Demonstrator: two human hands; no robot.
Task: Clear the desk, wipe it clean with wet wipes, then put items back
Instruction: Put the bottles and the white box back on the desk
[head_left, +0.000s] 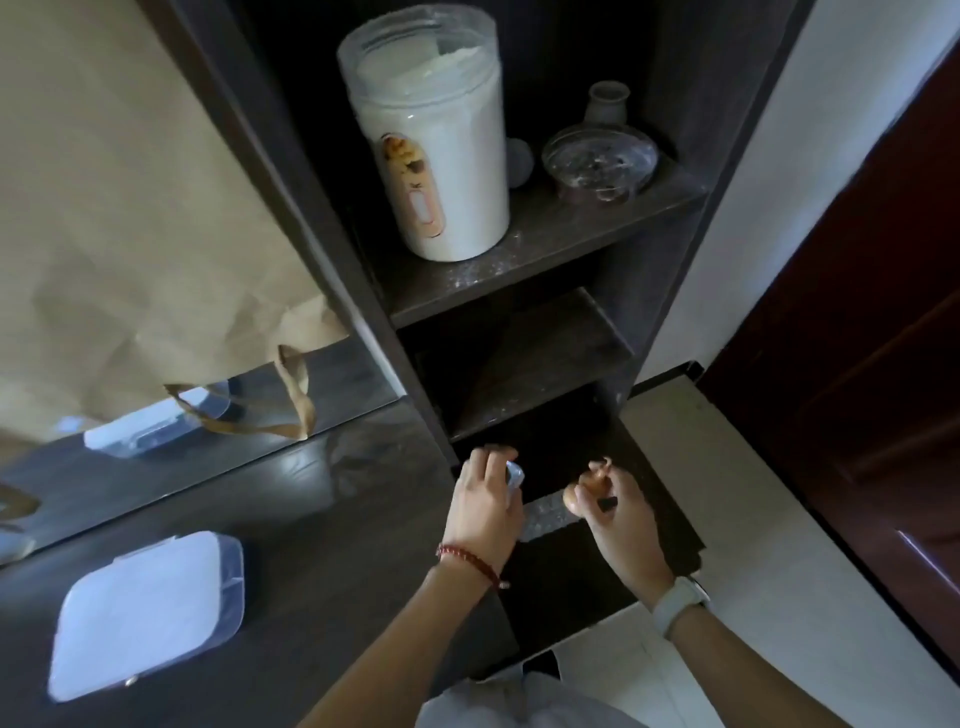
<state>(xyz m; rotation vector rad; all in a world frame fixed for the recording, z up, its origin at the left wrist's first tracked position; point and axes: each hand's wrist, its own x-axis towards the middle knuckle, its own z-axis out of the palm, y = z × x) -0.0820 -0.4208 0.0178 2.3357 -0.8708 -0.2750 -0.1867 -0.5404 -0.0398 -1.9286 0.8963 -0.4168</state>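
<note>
- Down in the lowest, darkest part of the shelf unit (550, 291) both hands work over a shadowed board, and little of what lies there can be made out beyond a pale speckled strip (545, 512) between the two hands.
- What each hand holds is small and half covered by fingers, so neither thing can be named with certainty.
- Up on the far shelf stands a tall clear jar (431, 140) of white powder with a printed label; right of it sits a dusty glass dish (600, 158), with a small clay vase (607, 104) behind that.
- Brown paper (130, 208) covers the upper left, its torn edge hanging over a mirror strip that reflects the desk.
- On the dark desk (322, 545) at near left lies a flat white wipes pack (148, 613) with a clear lid, well apart from both hands.
- A dark red door (857, 338) fills the right edge, above pale floor tiles.
- Left hand (485, 506), a red bead bracelet at its wrist, curls its fingers round a small clear object (514, 475) that peeks out past the fingertips.
- Right hand (615, 512), a white watch on its wrist, pinches a small orange-brown object (584, 491) at the thumb side, its fingers bent close together.
</note>
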